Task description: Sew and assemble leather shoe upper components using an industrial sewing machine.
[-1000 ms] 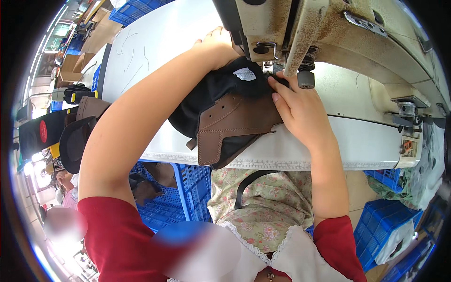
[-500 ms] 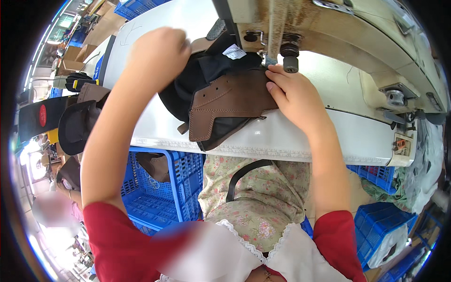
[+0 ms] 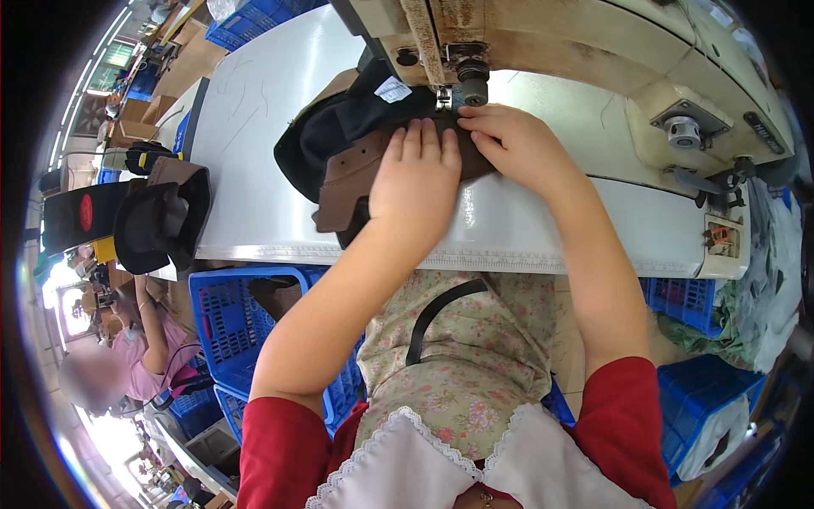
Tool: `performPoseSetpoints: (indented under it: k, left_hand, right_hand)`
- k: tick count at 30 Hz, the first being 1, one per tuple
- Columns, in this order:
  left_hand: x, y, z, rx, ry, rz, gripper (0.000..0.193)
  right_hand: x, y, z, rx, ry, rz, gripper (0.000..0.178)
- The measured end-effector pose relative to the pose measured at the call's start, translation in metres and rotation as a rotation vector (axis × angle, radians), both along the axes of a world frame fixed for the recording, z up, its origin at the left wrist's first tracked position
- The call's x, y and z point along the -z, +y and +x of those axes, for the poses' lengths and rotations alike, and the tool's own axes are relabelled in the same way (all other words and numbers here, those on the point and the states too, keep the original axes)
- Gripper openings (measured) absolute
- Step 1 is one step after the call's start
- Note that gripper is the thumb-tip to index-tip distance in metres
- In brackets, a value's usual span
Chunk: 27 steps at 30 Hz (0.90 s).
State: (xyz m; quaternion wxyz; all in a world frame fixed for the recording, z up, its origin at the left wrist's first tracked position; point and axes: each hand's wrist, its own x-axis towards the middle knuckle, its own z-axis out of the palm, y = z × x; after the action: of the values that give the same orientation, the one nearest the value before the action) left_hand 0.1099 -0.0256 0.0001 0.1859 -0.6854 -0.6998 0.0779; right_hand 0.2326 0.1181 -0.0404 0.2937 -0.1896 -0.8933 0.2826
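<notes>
A brown leather piece (image 3: 348,165) with a black lining, stitched edges and small holes lies on the white sewing machine bed, its right part at the needle. My left hand (image 3: 415,182) rests flat on it, fingers stretched out side by side. Close to the presser foot (image 3: 444,99), my right hand (image 3: 521,144) has its bent fingers and thumb on the leather's right edge, gripping it there. A white label (image 3: 393,90) shows on the black lining (image 3: 339,127). The stitch point itself is partly hidden by my fingers and the foot.
The machine's arm (image 3: 577,51) spans the top right. Blue crates stand below the table, one at left (image 3: 242,327) and one at right (image 3: 704,407). Another dark brown leather piece (image 3: 161,220) sits beyond the table's left end. A person in pink (image 3: 157,360) is farther left.
My left hand has come down from above the black lining onto the leather, its fingers flattening out. The leather piece has shifted and turned slightly, with my right hand still at its edge.
</notes>
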Motion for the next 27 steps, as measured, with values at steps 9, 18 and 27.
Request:
performPoseSetpoints:
  k: [9,18,27]
  left_hand:
    - [-0.008,-0.011,-0.027,0.136,-0.267,-0.023,0.070]
    - [-0.011,-0.011,-0.031,0.164,-0.300,-0.030,0.072]
    - [-0.005,-0.011,-0.030,0.162,-0.220,-0.023,0.071]
  right_hand:
    - [-0.004,0.001,0.005,-0.027,-0.021,-0.066,0.025]
    - [-0.004,0.005,0.005,-0.042,-0.011,-0.082,0.028]
    - [-0.010,0.007,0.007,-0.098,-0.062,-0.055,0.028]
